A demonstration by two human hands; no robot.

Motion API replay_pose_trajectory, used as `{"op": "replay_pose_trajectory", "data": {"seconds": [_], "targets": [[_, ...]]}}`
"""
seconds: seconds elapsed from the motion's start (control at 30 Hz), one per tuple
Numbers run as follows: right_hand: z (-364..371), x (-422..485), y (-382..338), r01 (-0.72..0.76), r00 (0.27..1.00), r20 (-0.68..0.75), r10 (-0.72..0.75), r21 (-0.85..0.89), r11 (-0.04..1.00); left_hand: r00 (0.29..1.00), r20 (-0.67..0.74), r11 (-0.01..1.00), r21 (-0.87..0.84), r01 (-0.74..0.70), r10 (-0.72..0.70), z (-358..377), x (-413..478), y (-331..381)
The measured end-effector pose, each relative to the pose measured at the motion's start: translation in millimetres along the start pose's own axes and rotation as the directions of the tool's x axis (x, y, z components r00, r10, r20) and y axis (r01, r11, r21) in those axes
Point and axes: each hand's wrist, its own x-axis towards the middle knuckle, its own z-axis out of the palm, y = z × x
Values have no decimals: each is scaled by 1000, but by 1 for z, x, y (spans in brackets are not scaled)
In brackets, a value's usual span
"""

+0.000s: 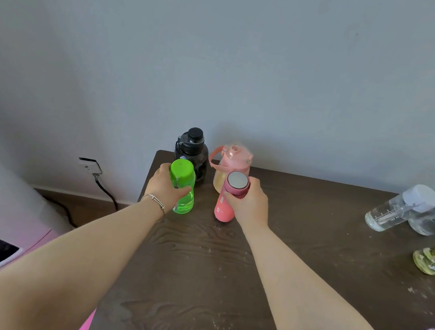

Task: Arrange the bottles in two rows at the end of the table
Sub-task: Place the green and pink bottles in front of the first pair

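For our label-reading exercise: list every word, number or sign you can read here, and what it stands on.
No text can be read for certain.
Pink bottle: small white print, too blurred.
Clear bottle: measuring marks and digits, too small.
Black bottle: small sticker, unreadable.
Green bottle: none visible.

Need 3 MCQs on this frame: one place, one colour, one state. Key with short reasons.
1. Where does the black bottle stand?
A. right table edge
B. far corner, behind the green bottle
C. on the floor

2. What colour is the bottle in the right hand?
A. pink
B. blue
C. black

3. What is the left hand doing?
A. resting flat
B. gripping the green bottle
C. holding a cap

Key: 1 B, it stands at the wall just past the green one. 2 A, the pink bottle is in its grip. 3 B, fingers wrap its body.
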Motion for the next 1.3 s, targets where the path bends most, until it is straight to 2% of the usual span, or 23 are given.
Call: {"op": "replay_pose_trajectory", "data": {"seconds": [0.63,0.77,0.87,0.97,1.1,1.2,1.3], "targets": [[4,11,10,1,998,65,1,-31,1000,999,31,998,56,-27,26,9,9,-1],[-3,8,5,141,989,72,-128,-214,967,997,52,994,93,-65,60,8,5,0],[-12,6,-4,264,964,111,-240,-402,877,990,48,972,193,-137,131,3,0,5],[-21,0,-13,329,943,141,-302,-543,773,956,52,865,414,-284,289,-4,-7,11],[-32,-14,-16,337,934,152,-323,-678,653,899,143,634,664,-397,414,-9,-20,23],[-41,-29,-12,289,950,147,-274,-744,603,855,217,504,730,-462,471,-7,-33,31],[-52,-46,-3,245,963,127,-238,-781,574,816,266,468,711,-525,513,-1,-48,42]]}}
